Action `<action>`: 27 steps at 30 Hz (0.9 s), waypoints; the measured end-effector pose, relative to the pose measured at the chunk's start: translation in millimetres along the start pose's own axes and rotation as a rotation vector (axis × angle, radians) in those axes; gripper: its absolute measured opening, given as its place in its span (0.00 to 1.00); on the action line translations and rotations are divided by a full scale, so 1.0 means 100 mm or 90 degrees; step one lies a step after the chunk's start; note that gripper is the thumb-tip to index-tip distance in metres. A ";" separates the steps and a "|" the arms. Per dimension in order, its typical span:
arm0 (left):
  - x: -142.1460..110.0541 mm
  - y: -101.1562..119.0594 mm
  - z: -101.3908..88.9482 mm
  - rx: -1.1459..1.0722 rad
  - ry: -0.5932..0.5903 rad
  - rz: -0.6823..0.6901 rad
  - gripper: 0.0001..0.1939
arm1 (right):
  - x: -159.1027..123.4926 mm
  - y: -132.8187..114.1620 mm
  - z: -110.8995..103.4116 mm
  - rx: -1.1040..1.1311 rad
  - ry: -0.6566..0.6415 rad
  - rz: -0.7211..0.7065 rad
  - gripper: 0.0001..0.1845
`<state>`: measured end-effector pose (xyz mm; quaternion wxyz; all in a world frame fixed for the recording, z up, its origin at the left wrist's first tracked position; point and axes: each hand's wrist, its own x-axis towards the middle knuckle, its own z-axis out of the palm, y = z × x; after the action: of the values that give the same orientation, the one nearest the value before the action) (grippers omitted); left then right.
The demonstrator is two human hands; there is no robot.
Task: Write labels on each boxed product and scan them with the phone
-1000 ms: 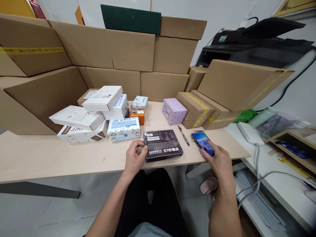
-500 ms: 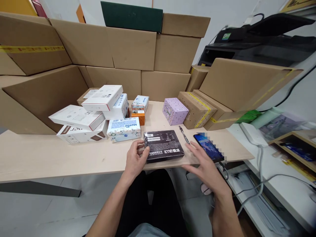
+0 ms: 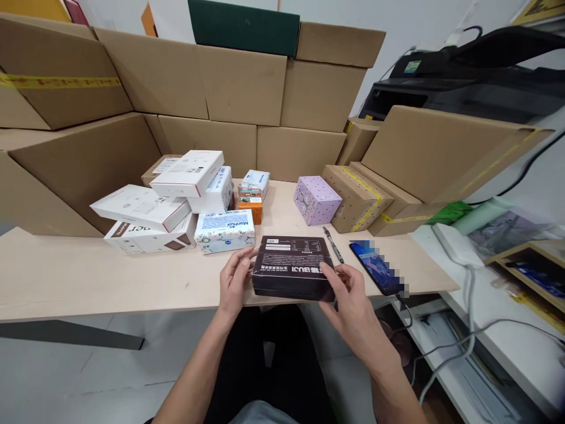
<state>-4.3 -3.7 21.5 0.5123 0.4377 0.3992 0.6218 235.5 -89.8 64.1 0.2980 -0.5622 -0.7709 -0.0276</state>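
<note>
A flat black box [image 3: 290,268] with white print is held at the near edge of the wooden table [image 3: 88,277], its near side tipped up. My left hand [image 3: 235,281] grips its left end, fingers curled round it. My right hand [image 3: 348,294] grips its right end, thumb on top. A phone [image 3: 376,268] with a lit screen lies on the table just right of my right hand, and a pen [image 3: 333,244] lies between the phone and the box.
White product boxes [image 3: 163,200], a tissue pack [image 3: 225,228] and an orange carton [image 3: 249,206] sit at the left rear. A purple dotted box [image 3: 316,199] and taped cardboard boxes [image 3: 375,194] stand at the right. Large cartons [image 3: 194,88] wall the back. A black printer [image 3: 468,82] is far right.
My right hand left the phone lying on the table and moved left onto the black box. Both hands now hold the box, which has been tipped up off the table.
</note>
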 end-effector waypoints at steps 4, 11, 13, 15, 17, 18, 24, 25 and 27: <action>0.00 -0.03 -0.01 -0.032 -0.008 -0.009 0.22 | 0.09 0.05 -0.06 0.059 0.000 0.016 0.32; -0.03 0.02 0.03 0.039 -0.019 0.007 0.21 | 0.73 0.27 0.07 0.193 0.148 0.212 0.35; -0.04 0.02 0.04 0.062 -0.023 0.011 0.21 | 1.04 0.33 0.16 0.192 0.179 0.216 0.36; -0.04 0.02 0.04 0.075 -0.024 0.009 0.21 | 1.37 0.38 0.26 0.154 0.199 0.219 0.38; -0.04 0.01 0.03 0.082 -0.025 0.003 0.21 | 1.66 0.41 0.37 0.111 0.211 0.235 0.38; -0.05 0.01 0.03 0.086 -0.027 0.000 0.21 | 1.78 0.42 0.43 0.097 0.214 0.250 0.37; -0.06 0.03 0.02 0.097 -0.044 -0.010 0.19 | 2.11 0.42 0.74 0.082 0.187 0.311 0.32; -0.06 0.04 0.02 0.099 -0.044 -0.014 0.19 | 2.11 0.41 0.77 0.078 0.183 0.317 0.29; -0.07 0.04 0.02 0.104 -0.045 -0.017 0.19 | 2.08 0.38 0.78 0.056 0.182 0.318 0.26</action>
<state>-2.5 -10.6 24.8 0.4968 0.4942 0.4358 0.5648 195.9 130.6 91.6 0.4255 -0.7115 -0.5592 0.0013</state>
